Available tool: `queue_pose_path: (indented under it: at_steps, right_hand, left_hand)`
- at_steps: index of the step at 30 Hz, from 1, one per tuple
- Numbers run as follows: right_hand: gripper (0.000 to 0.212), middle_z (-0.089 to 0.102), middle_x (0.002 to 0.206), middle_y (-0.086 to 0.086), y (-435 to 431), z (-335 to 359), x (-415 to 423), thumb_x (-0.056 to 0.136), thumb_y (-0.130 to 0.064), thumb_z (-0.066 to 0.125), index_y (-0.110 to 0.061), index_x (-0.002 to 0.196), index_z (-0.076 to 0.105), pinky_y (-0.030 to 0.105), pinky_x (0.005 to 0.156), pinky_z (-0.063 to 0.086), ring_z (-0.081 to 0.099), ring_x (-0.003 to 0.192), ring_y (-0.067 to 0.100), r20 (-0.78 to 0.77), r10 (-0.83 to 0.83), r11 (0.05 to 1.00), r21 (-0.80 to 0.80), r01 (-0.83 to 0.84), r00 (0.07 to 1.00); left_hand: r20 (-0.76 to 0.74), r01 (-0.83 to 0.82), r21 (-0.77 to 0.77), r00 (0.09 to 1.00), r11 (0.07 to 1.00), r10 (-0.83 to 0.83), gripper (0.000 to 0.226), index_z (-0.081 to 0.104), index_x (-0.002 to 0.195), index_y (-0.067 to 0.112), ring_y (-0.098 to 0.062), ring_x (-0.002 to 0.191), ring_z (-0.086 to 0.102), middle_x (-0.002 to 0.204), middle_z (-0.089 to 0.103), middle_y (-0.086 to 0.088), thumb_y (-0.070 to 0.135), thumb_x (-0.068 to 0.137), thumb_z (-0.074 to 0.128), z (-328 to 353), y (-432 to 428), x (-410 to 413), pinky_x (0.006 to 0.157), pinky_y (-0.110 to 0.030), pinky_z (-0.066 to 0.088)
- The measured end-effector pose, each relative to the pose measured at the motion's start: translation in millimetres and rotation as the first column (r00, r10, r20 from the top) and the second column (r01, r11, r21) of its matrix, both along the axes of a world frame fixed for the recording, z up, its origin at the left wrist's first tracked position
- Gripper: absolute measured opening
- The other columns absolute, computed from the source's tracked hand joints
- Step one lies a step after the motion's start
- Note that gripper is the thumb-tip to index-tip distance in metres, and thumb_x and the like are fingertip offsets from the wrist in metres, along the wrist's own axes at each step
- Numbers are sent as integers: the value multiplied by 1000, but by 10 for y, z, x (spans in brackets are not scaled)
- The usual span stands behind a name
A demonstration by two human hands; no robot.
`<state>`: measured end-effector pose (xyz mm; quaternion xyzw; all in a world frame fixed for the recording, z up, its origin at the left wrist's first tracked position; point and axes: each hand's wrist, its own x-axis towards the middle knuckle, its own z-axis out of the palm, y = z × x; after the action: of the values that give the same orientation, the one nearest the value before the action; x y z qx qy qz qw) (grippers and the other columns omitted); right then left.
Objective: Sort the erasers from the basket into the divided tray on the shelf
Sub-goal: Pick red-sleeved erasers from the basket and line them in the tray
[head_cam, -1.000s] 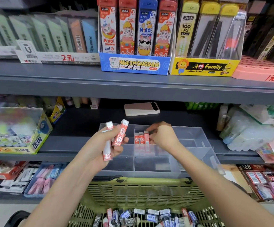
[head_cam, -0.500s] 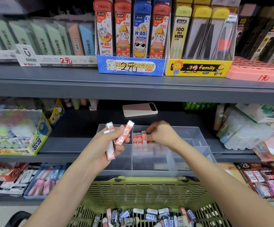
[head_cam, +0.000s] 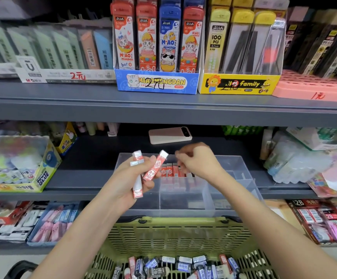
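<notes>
Left hand (head_cam: 130, 179): I grip red-and-white stick erasers (head_cam: 155, 168) over clear divided tray (head_cam: 235, 159).
Right hand (head_cam: 199, 162): blurred, hold unclear.
Tray: on grey shelf (head_cam: 83, 178).

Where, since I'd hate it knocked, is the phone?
In the head view, the phone lies flat on the middle shelf, just behind the divided tray, beyond the right hand.

A pink phone (head_cam: 169, 135) is lying flat, far back in the dark. Up on the top shelf (head_cam: 163, 109), a blue box (head_cam: 157, 82) with a cat on it is holding red and blue packs standing up. Just beside it, a yellow box (head_cam: 238, 84) is holding clear packs with yellow tops. A pink tray (head_cam: 312, 87) is sitting to the right of that. Far left and lower down, a glue box (head_cam: 43, 174) is sitting.
</notes>
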<state>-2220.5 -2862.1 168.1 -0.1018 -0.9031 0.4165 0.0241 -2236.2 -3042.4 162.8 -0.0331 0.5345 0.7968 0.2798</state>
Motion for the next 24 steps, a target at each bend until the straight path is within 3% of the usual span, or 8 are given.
queue_pose_path:
  at_steps: [3,6,10,13,16,19,21,24]
  right_hand:
    - [12,70,87,11,-46,147,215,91,-17,59,-13,97,69,20,59,52,63,70,9,-94,196,865,-452,-217,976]
    - [17,68,86,16,-5,145,314,84,-9,66,-4,100,65,24,59,51,61,71,22,-121,145,835,-517,-187,982]
    - [7,67,78,8,330,160,326,85,-2,60,-8,89,62,22,62,53,63,69,16,-146,0,719,-687,-101,989]
    - [13,64,81,8,586,70,298,84,-1,63,-14,85,61,23,68,48,59,73,15,-174,-117,879,-476,20,978]
    - [13,68,91,6,643,-82,242,81,-8,69,-17,87,62,26,81,46,63,87,18,-142,-58,988,-149,36,988]
    - [11,69,90,-3,638,-202,154,80,-13,68,-17,90,65,28,96,40,62,89,15,-160,23,996,86,-10,987]
    - [11,69,92,-6,641,-238,105,81,-18,66,-19,92,66,24,98,33,59,92,16,-171,52,974,228,-11,984]
    - [17,66,88,-5,655,-260,68,82,-21,63,-19,98,66,29,95,34,49,95,16,-189,105,928,371,-28,976]
  left_hand:
    - [-51,39,-28,998,999,-40,33,60,91,4,-12,57,62,69,67,-10,21,65,71,36,58,20,36,-17,39]
    - [-110,112,-45,987,993,-117,29,60,92,6,-13,59,62,71,67,-10,24,71,69,69,157,52,37,-17,39]
    - [-342,137,-250,914,958,-220,18,55,91,8,-17,61,65,75,70,-9,25,94,53,96,309,15,44,-23,45]
    - [-585,-12,-569,708,822,-395,33,62,85,8,-12,66,67,75,72,-1,31,99,43,80,371,-111,62,-22,49]
    - [-608,-64,-736,499,674,-617,39,70,88,12,-5,74,63,79,70,15,39,98,44,50,450,-259,70,-27,45]
    - [-509,5,-824,436,567,-742,46,70,96,14,-7,87,63,85,69,17,51,91,44,15,582,-379,83,-27,46]
    - [-432,64,-863,423,502,-796,49,67,98,17,7,83,57,79,65,27,56,86,40,-7,655,-443,80,-13,41]
    - [-411,151,-853,395,500,-821,23,52,80,30,3,81,60,79,65,21,50,90,46,-70,730,-518,73,-21,44]
